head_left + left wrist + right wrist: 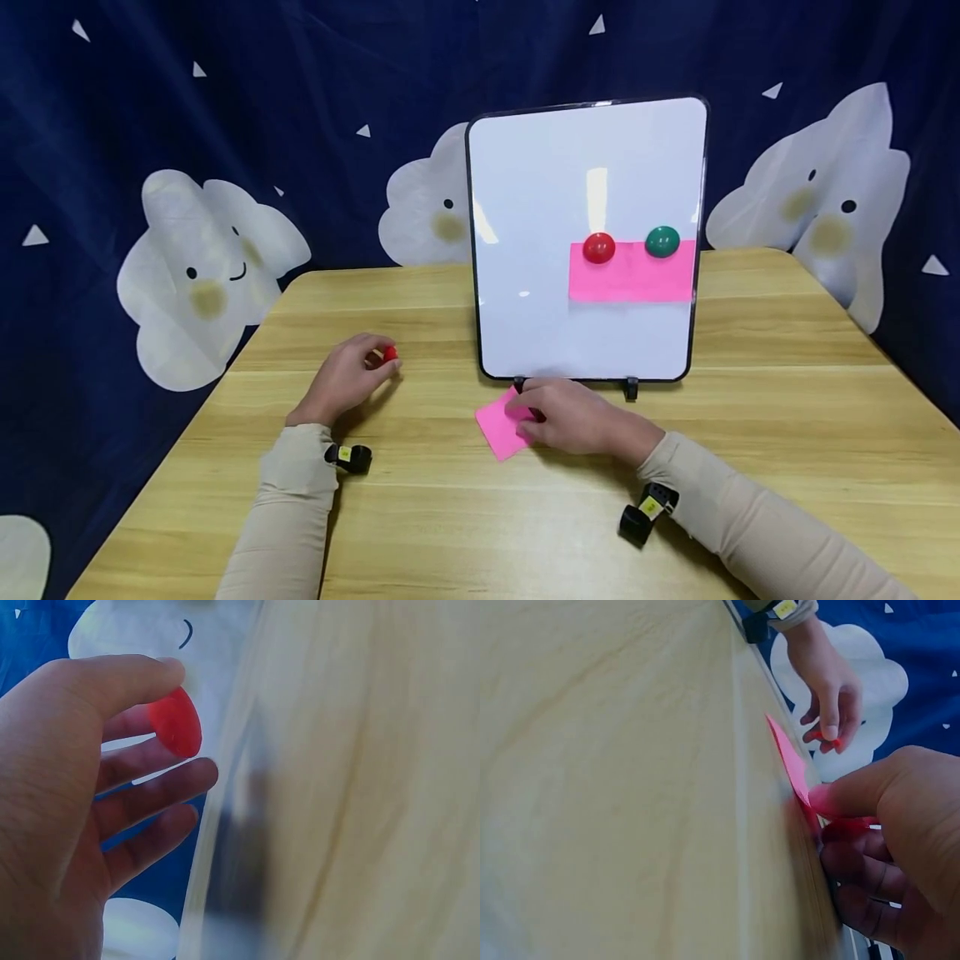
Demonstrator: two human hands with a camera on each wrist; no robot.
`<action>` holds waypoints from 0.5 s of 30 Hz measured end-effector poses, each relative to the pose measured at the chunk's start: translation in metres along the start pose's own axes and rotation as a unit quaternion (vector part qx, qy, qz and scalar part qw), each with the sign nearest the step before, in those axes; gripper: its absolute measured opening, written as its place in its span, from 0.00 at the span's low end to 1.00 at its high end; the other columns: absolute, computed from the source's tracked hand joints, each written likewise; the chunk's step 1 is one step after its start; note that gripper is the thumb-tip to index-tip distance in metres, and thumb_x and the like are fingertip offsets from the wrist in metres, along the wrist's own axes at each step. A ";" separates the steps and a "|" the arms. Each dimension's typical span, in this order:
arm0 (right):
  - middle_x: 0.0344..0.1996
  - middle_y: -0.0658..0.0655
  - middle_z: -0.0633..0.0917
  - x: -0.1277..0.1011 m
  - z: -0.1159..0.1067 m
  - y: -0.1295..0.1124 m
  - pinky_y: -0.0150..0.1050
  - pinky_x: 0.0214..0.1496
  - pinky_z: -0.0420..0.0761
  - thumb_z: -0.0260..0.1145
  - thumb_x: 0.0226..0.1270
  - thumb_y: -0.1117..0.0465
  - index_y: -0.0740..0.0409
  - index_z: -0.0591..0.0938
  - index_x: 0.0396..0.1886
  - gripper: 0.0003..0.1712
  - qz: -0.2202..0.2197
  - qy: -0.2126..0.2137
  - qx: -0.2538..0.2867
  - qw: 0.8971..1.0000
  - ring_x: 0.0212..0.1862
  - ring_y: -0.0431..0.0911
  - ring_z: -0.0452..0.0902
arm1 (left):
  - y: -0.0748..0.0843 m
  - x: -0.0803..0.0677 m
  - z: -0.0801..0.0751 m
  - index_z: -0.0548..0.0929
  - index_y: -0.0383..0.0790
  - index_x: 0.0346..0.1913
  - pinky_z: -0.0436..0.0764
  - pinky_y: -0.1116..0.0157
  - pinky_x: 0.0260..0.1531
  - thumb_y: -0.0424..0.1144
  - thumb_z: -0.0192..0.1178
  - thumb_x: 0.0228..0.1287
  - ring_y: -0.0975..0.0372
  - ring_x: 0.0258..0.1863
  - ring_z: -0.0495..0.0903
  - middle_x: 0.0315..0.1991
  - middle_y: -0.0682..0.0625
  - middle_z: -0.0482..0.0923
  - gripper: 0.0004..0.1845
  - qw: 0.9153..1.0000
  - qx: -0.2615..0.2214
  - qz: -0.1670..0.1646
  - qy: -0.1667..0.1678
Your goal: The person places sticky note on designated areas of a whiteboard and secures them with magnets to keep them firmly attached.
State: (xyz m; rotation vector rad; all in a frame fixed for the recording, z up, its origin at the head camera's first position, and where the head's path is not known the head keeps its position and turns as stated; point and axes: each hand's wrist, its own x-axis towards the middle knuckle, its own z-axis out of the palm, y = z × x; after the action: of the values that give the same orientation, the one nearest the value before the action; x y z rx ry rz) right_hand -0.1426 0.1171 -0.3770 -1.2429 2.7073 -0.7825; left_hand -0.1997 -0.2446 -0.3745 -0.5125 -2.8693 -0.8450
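My left hand point(348, 377) pinches a red round magnet point(177, 726) between thumb and fingers, close over the left part of the table. In the left wrist view the other fingers are loosely extended below it. My right hand point(567, 414) pinches a pink square of paper point(498, 427) by its right side, just in front of the whiteboard's foot. In the right wrist view the thumb lies on top of the paper's edge, with the fingers beneath. On the whiteboard point(555, 183), a red magnet point(598, 247) and a green magnet point(662, 242) sit along the top of a pink paper strip point(630, 279).
The whiteboard stands upright on small black feet point(632, 388) towards the back of the wooden table point(420, 533). Behind it hangs a dark blue curtain point(300, 100) with white clouds and triangles. Each wrist wears a small black camera point(649, 514).
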 end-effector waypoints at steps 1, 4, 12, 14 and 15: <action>0.33 0.43 0.78 0.000 0.000 0.001 0.34 0.39 0.75 0.70 0.67 0.58 0.53 0.88 0.48 0.11 0.005 0.000 0.009 1.000 0.36 0.39 0.71 | 0.000 0.000 0.000 0.83 0.38 0.58 0.82 0.54 0.44 0.46 0.65 0.68 0.58 0.41 0.83 0.46 0.49 0.81 0.20 1.000 0.002 0.001 0.000; 0.34 0.41 0.81 0.000 0.001 0.003 0.34 0.41 0.77 0.70 0.68 0.58 0.53 0.89 0.46 0.10 0.010 0.005 0.040 0.999 0.37 0.38 0.73 | 0.000 0.000 0.002 0.83 0.39 0.58 0.82 0.55 0.44 0.47 0.65 0.68 0.58 0.41 0.83 0.46 0.50 0.81 0.21 1.000 0.009 -0.001 0.002; 0.37 0.41 0.86 0.000 -0.001 0.003 0.36 0.44 0.79 0.68 0.70 0.60 0.52 0.90 0.43 0.07 0.022 0.017 0.123 0.992 0.39 0.38 0.77 | 0.000 0.001 0.002 0.82 0.39 0.59 0.82 0.54 0.44 0.48 0.65 0.68 0.58 0.41 0.83 0.46 0.51 0.81 0.22 1.000 0.004 -0.004 -0.001; 0.39 0.41 0.86 0.000 -0.003 0.002 0.36 0.43 0.80 0.67 0.69 0.60 0.52 0.90 0.44 0.08 0.037 0.017 0.155 0.987 0.40 0.39 0.78 | 0.001 0.001 0.003 0.82 0.39 0.59 0.82 0.54 0.44 0.47 0.65 0.68 0.57 0.41 0.83 0.46 0.50 0.81 0.22 1.000 0.002 -0.003 -0.002; 0.40 0.42 0.87 0.000 -0.003 0.002 0.36 0.42 0.80 0.68 0.69 0.61 0.52 0.90 0.44 0.09 0.044 0.017 0.167 0.985 0.40 0.40 0.78 | 0.001 0.001 0.003 0.82 0.39 0.59 0.82 0.54 0.44 0.47 0.66 0.68 0.57 0.41 0.83 0.46 0.50 0.81 0.22 1.000 0.000 -0.004 -0.002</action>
State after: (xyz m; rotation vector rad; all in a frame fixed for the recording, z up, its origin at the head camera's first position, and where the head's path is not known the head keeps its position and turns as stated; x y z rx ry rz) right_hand -0.1447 0.1201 -0.3752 -1.0344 2.4946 -1.1929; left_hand -0.1999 -0.2417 -0.3761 -0.5049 -2.8765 -0.8462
